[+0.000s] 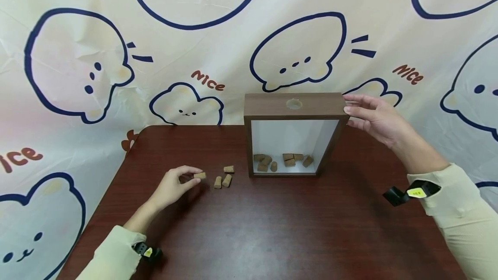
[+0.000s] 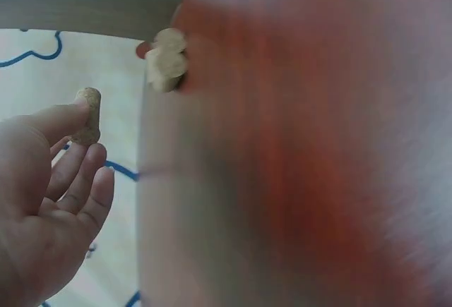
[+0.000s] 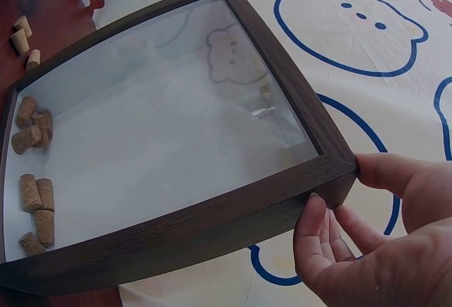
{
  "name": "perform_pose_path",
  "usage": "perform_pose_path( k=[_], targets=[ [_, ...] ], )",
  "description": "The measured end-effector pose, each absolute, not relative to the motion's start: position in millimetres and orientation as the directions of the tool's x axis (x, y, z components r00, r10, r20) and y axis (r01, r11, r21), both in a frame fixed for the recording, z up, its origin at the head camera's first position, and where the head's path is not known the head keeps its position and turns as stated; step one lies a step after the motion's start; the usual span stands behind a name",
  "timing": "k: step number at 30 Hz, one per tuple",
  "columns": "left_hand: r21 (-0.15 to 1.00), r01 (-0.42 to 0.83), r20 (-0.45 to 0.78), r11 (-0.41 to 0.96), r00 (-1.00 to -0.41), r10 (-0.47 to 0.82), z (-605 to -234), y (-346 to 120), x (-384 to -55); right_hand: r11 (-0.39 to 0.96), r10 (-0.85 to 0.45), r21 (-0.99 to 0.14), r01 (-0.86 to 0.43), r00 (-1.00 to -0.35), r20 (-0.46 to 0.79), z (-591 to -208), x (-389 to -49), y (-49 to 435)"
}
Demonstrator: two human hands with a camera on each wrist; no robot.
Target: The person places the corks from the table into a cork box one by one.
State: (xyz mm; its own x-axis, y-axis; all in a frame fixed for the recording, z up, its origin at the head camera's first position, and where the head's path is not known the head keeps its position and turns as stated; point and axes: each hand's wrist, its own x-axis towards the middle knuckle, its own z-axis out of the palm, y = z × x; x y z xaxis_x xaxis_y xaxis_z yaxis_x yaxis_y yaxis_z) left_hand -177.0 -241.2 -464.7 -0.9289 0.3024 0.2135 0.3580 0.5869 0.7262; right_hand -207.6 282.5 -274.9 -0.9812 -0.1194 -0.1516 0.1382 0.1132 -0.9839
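Observation:
My left hand (image 1: pixel 171 188) pinches a cork (image 2: pixel 90 116) between thumb and fingertips, over the left part of the table. Just to its right, three loose corks (image 1: pixel 227 180) lie on the wood. A dark wood-framed box (image 1: pixel 293 106) with a clear front and a round hole (image 1: pixel 294 104) in its top stands upright. Several corks (image 3: pixel 35 201) lie along its bottom, behind the clear pane. My right hand (image 1: pixel 379 118) grips the box's upper right corner, and in the right wrist view its thumb and fingers (image 3: pixel 311 229) are spread around that corner.
The glossy reddish-brown table (image 1: pixel 241 228) carries the box near its back edge. Behind it hangs a pale cloth (image 1: pixel 186 55) printed with blue cartoon outlines. Black straps with yellow labels (image 1: pixel 417 192) sit on both sleeves.

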Motion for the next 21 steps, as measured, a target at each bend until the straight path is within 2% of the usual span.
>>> perform_pose_path(
  k=[11, 21],
  targets=[
    [0.661, 0.384, 0.23, 0.645, -0.922, 0.313, -400, -239, -200, 0.135, -0.117, -0.98, 0.148, -0.979, -0.164, -275, -208, 283],
    [0.583, 0.496, 0.304, 0.644, -0.868, 0.393, -331, -225, -219, 0.149, -0.118, -0.977, 0.152, -0.978, -0.17, -274, -209, 283]
  ],
)
